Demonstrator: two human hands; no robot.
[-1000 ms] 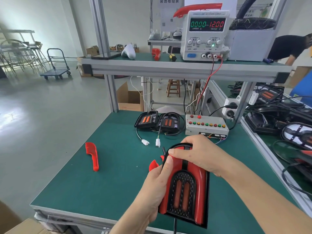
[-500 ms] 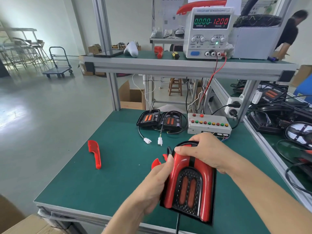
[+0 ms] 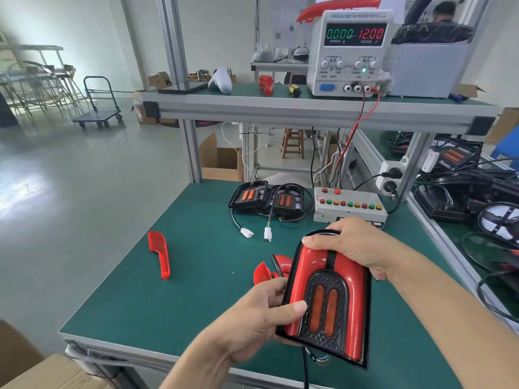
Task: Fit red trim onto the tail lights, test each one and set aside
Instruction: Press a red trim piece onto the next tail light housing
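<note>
Both hands held a tail light [image 3: 327,301] with red trim [image 3: 309,265] above the near edge of the green bench [image 3: 174,290]. The left hand [image 3: 252,321] gripped its left side, thumb on the trim; the right hand [image 3: 354,248] curled over its far end. A loose red trim piece [image 3: 160,254] lay to the left, and two untrimmed tail lights [image 3: 269,199] sat farther back beside a button box [image 3: 349,204].
</note>
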